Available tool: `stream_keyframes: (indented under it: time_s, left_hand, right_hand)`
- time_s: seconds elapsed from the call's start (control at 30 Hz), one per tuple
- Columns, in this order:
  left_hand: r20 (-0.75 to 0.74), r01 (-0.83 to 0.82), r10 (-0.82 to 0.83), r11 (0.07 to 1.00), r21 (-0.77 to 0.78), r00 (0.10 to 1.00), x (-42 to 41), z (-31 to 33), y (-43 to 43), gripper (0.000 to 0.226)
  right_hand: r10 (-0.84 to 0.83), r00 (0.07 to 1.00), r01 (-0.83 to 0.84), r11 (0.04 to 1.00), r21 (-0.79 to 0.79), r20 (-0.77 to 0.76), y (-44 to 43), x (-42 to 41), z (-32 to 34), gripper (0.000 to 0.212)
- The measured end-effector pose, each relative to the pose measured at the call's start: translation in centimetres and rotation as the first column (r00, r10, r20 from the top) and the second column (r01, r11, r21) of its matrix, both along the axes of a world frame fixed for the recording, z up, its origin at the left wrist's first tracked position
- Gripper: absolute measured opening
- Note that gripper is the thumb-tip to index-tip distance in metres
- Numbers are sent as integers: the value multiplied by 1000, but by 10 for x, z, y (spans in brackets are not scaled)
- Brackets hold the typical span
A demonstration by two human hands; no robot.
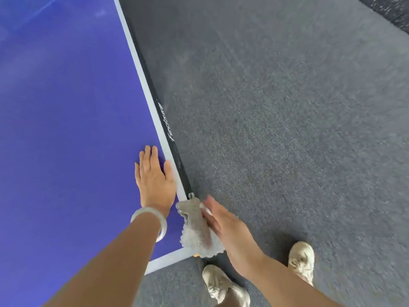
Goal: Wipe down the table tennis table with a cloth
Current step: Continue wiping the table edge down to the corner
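The blue table tennis table (66, 120) fills the left of the view, with a white border line and a black side edge running down to its near right corner. My left hand (155, 178) lies flat on the blue top just inside that border, fingers straight. A grey fluffy cloth (197, 229) hangs over the table's side edge close to the corner. My right hand (223, 220) presses the cloth against the black edge from outside, fingers extended along it; whether the thumb curls behind the cloth is hidden.
Dark grey carpeted floor (287, 129) spreads to the right of the table. My two feet in pale shoes (302, 260) stand on it just past the table corner. A pale bangle (152, 222) sits on my left wrist.
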State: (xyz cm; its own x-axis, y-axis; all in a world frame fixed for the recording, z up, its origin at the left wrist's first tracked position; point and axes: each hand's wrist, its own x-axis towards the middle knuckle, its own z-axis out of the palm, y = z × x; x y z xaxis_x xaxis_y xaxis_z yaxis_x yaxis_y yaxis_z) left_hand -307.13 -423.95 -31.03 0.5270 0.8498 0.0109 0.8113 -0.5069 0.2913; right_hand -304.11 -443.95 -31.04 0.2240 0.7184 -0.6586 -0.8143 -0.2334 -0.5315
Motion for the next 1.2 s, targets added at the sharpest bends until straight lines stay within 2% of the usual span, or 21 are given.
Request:
stream_keyframes:
  time_s: [0.03, 0.1, 0.13, 0.2, 0.23, 0.27, 0.37, 0.4, 0.5, 0.57, 0.63, 0.77, 0.83, 0.9, 1.0, 1.03, 1.1, 1.2]
  left_hand:
    - [6, -6, 6, 1000, -4, 1000, 0, 0, -1, 54]
    - [12, -7, 7, 1000, -4, 1000, 0, 0, -3, 53]
    - [10, -9, 9, 1000, -5, 1000, 0, 1, -3, 53]
    - [11, -18, 18, 1000, -7, 1000, 0, 1, -3, 54]
    - [12, -23, 23, 1000, -8, 1000, 1, 2, -3, 54]
    - [13, -25, 25, 1000, -8, 1000, 2, 2, -3, 54]
    - [9, -20, 20, 1000, 1, 1000, 3, 2, -2, 56]
    - [6, -10, 9, 1000, 10, 1000, 3, 1, 0, 55]
    - [0, 19, -19, 1000, 16, 1000, 1, 0, 2, 51]
    - [3, 16, -16, 1000, 8, 1000, -1, 0, 2, 51]
    - [4, 15, -15, 1000, 4, 1000, -1, 0, 1, 51]
    - [19, 4, -4, 1000, 2, 1000, -1, -2, 2, 50]
    - [51, 12, -11, 1000, -4, 999, -3, -2, 3, 49]
    - [77, 23, -23, 1000, -7, 997, -5, -2, 4, 51]
    - [53, 44, -44, 999, -10, 998, -7, -3, 5, 49]
    - [37, 47, -47, 999, -9, 998, -7, -3, 5, 50]
    - [10, 50, -50, 999, -1, 999, -7, -3, 5, 52]
    - [11, 63, -63, 998, 6, 998, -8, -2, 4, 52]
  right_hand:
    - [-31, 998, 32, 999, -18, 58, -2, 1, -6, 34]
    - [61, 963, -45, 997, -67, 264, 0, 0, -11, 33]
    - [161, 898, -124, 986, -115, 410, 4, -4, -13, 33]
    - [380, 676, -276, 925, -262, 632, 13, -16, -16, 55]
    - [445, 609, -309, 896, -320, 657, 18, -23, -17, 64]
    - [465, 602, -321, 885, -337, 649, 22, -29, -17, 68]
    - [366, 638, -247, 931, -270, 677, 42, -33, -17, 66]
    - [305, 677, -211, 952, -220, 670, 53, -27, -19, 65]
    - [156, 838, -163, 986, -33, 522, 93, 9, -18, 59]
    - [108, 897, -152, 986, 71, 429, 102, 22, -14, 57]
    - [110, 909, -183, 972, 147, 403, 85, 19, -11, 59]
    - [183, 830, -311, 936, 164, 526, 27, -12, -6, 66]
    - [184, 840, -298, 943, 151, 511, 25, -14, -2, 66]
    - [177, 903, -235, 966, 106, 393, 46, -2, 1, 62]
    - [149, 986, -155, 985, 71, 78, 101, 41, -5, 49]
    - [130, 990, -136, 985, 109, 56, 115, 53, -9, 49]
    - [109, 985, -134, 973, 188, 136, 127, 60, -13, 49]
    - [142, 966, -182, 967, 178, 218, 102, 38, -23, 49]
